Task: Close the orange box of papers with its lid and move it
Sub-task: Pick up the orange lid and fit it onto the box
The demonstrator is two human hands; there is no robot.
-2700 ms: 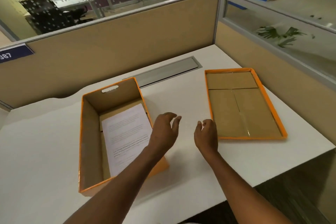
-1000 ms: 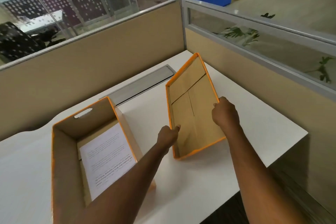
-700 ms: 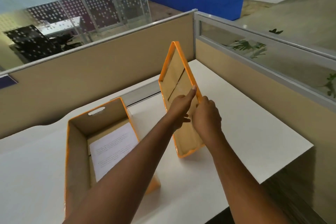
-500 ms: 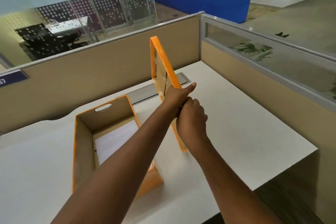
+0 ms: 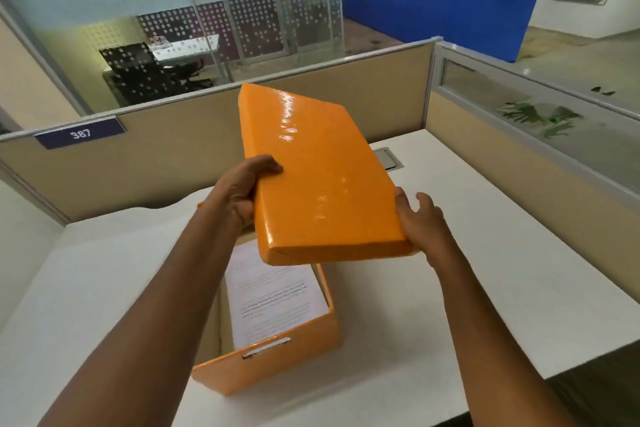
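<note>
The left hand (image 5: 242, 189) clamps the left long edge of the orange lid (image 5: 317, 177), thumb on the top face. The right hand (image 5: 420, 222) supports the lid's near right corner, fingers partly spread against the rim. The lid is held glossy side up, tilted, in the air above the far part of the open orange box (image 5: 277, 360). The box stands on the white desk (image 5: 450, 270), near its front edge, with printed papers (image 5: 273, 295) inside; their text is too small to read. A handle slot (image 5: 266, 347) shows in the box's near wall. A dark plate (image 5: 80, 133) on the partition (image 5: 166, 156) behind reads "387".
</note>
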